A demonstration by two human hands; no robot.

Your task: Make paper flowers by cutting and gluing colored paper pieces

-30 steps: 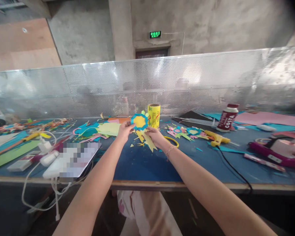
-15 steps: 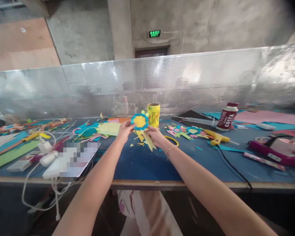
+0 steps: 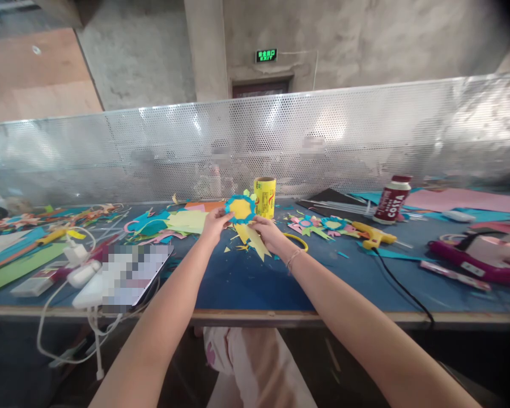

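Observation:
Between my two hands, a paper flower (image 3: 242,210) with a yellow middle and a blue scalloped rim is held up over the table. My left hand (image 3: 216,223) pinches its left edge between thumb and fingers. At its lower right edge, my right hand (image 3: 267,231) is closed on the rim. Yellow paper scraps (image 3: 252,240) lie just below the flower, close to my right fingers. Right behind it stands a yellow roll (image 3: 266,197) of tape or film, with small light green paper pieces showing by the flower's top.
Finished-looking paper flowers (image 3: 323,225) and a yellow glue gun (image 3: 373,235) with a black cord lie to the right. Farther right stands a dark red bottle (image 3: 393,199). A phone (image 3: 147,275) and white cables are at the left front. Paper sheets (image 3: 186,221) lie left of my hands.
Hands and flower stay almost in place; the flower's face is turned very slightly. The whole view has shifted a little.

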